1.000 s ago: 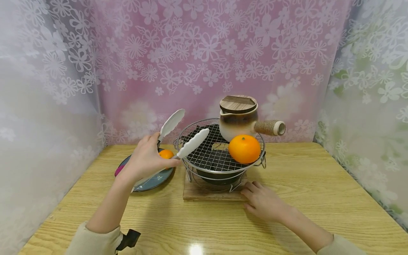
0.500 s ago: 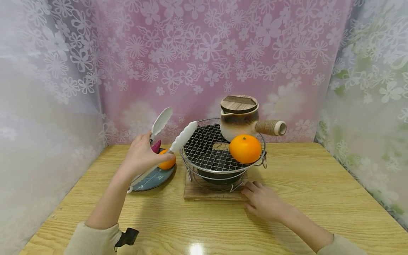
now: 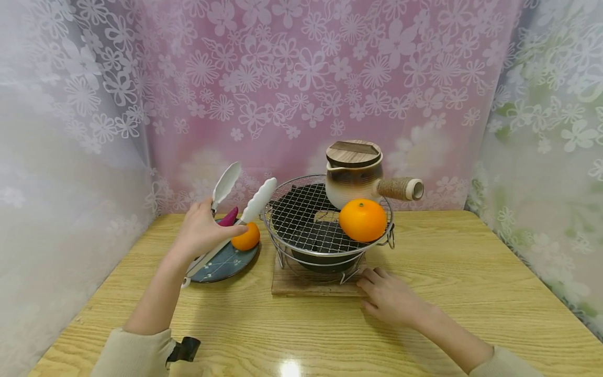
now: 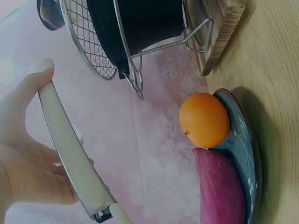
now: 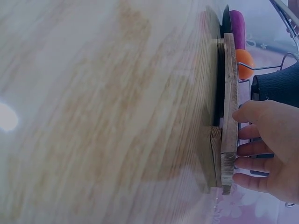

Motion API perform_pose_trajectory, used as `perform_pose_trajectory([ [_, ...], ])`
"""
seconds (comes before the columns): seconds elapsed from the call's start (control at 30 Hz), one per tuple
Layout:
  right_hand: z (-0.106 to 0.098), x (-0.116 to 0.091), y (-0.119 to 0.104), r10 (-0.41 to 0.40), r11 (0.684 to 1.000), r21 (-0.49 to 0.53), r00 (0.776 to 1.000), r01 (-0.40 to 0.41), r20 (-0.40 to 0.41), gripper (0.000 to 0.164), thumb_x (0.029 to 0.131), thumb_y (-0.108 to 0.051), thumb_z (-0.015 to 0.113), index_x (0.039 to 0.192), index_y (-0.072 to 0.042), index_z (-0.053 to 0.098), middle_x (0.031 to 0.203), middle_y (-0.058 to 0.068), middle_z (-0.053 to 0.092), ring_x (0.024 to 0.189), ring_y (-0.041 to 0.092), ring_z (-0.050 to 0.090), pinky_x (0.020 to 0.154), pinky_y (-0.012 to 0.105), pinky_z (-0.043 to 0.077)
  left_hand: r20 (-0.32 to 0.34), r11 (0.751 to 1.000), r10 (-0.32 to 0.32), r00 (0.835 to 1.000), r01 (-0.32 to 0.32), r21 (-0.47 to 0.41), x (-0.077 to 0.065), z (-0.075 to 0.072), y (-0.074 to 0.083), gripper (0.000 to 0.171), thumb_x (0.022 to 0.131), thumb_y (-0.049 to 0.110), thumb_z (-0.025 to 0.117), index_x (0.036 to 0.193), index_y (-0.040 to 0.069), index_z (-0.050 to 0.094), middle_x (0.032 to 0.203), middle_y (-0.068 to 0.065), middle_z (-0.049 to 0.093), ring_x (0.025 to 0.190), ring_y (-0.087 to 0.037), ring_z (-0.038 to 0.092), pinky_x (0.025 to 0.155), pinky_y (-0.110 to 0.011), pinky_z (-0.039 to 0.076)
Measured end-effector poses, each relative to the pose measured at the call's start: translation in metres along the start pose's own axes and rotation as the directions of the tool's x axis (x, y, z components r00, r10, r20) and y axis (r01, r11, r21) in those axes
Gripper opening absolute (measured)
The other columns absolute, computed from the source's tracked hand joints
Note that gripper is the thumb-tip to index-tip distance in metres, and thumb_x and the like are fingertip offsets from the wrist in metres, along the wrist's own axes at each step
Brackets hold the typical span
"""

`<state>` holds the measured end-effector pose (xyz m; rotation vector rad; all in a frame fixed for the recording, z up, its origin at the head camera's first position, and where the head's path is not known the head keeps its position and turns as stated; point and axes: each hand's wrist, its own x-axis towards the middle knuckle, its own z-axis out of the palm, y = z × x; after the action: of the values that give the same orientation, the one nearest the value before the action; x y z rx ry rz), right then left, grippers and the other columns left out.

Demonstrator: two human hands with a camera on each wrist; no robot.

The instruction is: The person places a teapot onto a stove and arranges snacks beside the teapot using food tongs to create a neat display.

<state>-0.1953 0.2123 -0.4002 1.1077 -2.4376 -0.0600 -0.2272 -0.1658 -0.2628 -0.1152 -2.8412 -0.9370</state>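
Lying under the grill (image 3: 301, 233), the wooden board (image 3: 301, 287) likely shields the tabletop (image 3: 447, 251), and the right hand (image 3: 388, 298) perhaps steadies it; the left hand (image 3: 200, 230) grips the spread tongs (image 3: 257, 201), thumb and fingers wide apart, near the orange (image 3: 247, 238) on the plate (image 3: 223, 270); the right hand's fingers touch the board's edge, loosely extended.

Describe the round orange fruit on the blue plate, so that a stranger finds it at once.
Left of the round metal mesh grill lies a blue plate. The orange fruit sits there, beside a tapered purple vegetable. Unlike the vegetable, it is round; the other orange fruit rests on the grill.
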Motion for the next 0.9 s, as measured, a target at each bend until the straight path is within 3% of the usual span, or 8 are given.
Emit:
perform_pose_trajectory([
  [0.9,0.0,0.001,0.002,-0.014,1.0,-0.008,1.0,0.014,0.002,0.026,0.074,-0.023,0.072,0.091,-0.006,0.062,0.094,0.007,0.055,0.079,0.024,0.052,0.068,0.037,0.046,-0.019,0.991,-0.09,0.996,0.091,0.094,0.011,0.004,-0.03,0.105,0.07,0.054,0.071,0.134,-0.016,0.025,0.119,-0.033,0.038,0.104,-0.043,0.038,0.086,-0.053,0.036],
])
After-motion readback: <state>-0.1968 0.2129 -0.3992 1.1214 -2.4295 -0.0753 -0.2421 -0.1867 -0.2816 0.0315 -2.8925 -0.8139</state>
